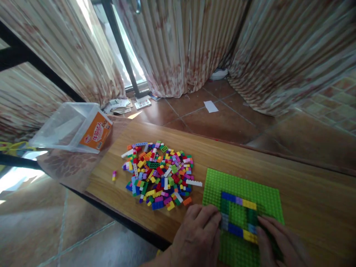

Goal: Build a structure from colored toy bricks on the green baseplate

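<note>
Both grips open, left hand [198, 233], right hand [278, 241] pressing brick frame [238, 217], green baseplate [241, 185]

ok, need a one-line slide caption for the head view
Both hands, left hand and right hand, press on a brick frame on a green baseplate, beside a loose brick pile.

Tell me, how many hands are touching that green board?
2. The left hand rests flat on the green baseplate's near-left edge; the right hand presses the brick frame at its near-right corner. No other hands show.
</note>
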### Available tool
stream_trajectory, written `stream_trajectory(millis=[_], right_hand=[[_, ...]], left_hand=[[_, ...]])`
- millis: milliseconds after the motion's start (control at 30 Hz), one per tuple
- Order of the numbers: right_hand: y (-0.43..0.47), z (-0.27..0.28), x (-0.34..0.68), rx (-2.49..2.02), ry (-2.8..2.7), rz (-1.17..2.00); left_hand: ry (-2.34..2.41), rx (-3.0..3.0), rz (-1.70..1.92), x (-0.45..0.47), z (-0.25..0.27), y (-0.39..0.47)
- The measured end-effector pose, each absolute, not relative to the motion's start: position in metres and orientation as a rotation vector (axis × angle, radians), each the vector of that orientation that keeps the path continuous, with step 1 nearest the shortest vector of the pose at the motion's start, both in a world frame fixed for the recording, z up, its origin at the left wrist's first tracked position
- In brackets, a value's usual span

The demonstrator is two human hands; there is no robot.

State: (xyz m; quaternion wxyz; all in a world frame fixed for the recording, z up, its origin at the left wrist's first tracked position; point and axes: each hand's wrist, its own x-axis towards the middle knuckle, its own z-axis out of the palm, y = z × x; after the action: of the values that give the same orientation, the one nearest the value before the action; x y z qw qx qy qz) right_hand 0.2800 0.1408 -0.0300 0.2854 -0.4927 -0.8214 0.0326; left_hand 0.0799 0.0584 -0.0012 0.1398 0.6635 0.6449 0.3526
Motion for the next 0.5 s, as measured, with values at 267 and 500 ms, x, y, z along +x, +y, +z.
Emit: stream_trajectory(millis=[267,500], right_hand=[[0.147,-0.031,0.271,-1.242,-2.135,0.184],[0.159,-0.042,0.267,-1.176,-2.088,0.322]], left_hand=[[1.894,1.967,0.966,0.08,-0.009,0.058],[1.91,1.999,0.96,0.077,-0.009,0.06]])
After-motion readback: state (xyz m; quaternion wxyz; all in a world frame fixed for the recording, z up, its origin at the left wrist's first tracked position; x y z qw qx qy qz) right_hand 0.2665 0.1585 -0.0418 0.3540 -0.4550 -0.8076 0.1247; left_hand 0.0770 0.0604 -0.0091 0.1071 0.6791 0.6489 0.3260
